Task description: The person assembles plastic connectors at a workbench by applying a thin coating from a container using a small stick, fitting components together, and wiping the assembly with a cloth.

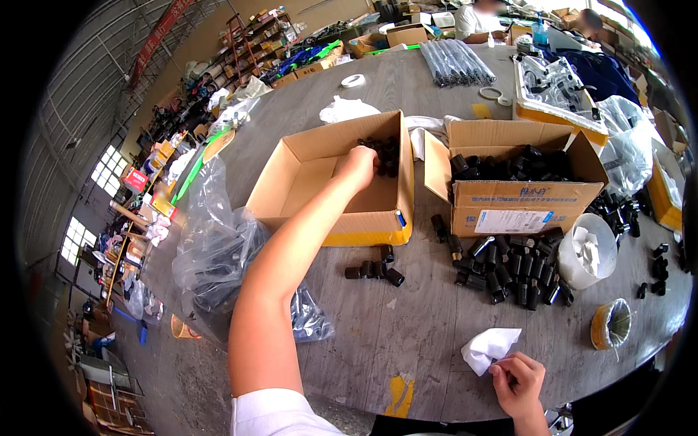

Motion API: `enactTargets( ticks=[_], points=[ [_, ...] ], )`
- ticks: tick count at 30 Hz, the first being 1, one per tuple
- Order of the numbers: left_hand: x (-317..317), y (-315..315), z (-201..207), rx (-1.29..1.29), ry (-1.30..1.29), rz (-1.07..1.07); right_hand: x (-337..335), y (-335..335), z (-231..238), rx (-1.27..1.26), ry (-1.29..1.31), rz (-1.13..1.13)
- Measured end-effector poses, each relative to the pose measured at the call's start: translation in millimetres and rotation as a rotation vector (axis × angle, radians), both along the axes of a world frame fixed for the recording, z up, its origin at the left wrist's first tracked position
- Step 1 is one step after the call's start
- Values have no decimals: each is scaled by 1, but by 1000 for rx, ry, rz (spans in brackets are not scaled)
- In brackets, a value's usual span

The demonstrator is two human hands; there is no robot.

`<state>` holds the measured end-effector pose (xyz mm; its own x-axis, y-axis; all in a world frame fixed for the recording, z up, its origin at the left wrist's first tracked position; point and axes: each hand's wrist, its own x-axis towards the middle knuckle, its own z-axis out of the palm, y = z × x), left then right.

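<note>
My left hand (359, 164) reaches over the near wall of an open cardboard box (298, 182). Its fingers are curled beside black cylindrical parts (390, 154) stacked along the box's right side; whatever they hold is hidden. At the table's near edge, my right hand (519, 379) pinches a crumpled white cloth (491, 347) between thumb and fingers. A few black short cylinders (374, 270) lie in front of the box. To the right, a second carton (502, 196) is filled with loose black parts (527, 163), and a pile of similar pieces (520, 265) lies before it.
A translucent tub (587, 254) with white scraps and a tape roll (611, 324) stand at right. Clear plastic bags (218, 254) crowd the left box. Farther back are bagged tubes (456, 64), a tray of bagged parts (556, 80) and a person in white (476, 23).
</note>
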<state>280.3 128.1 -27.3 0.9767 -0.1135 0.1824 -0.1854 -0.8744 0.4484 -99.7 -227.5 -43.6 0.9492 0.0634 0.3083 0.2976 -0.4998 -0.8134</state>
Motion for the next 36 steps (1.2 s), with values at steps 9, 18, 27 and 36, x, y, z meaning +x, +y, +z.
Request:
enactTargets(
  ticks=[9,18,27,36],
  points=[
    [-5,-9,6,72,-190,-78,0,1,1,-3,-38,12],
    [-21,23,43,35,-308,-72,5,-9,2,-137,-175,103],
    [-248,-95,120,-372,-343,-317,-1,-10,-17,-438,-275,57],
    [-406,-192,28,-318,24,-422,-15,-3,-10,-35,-396,94]
  ],
)
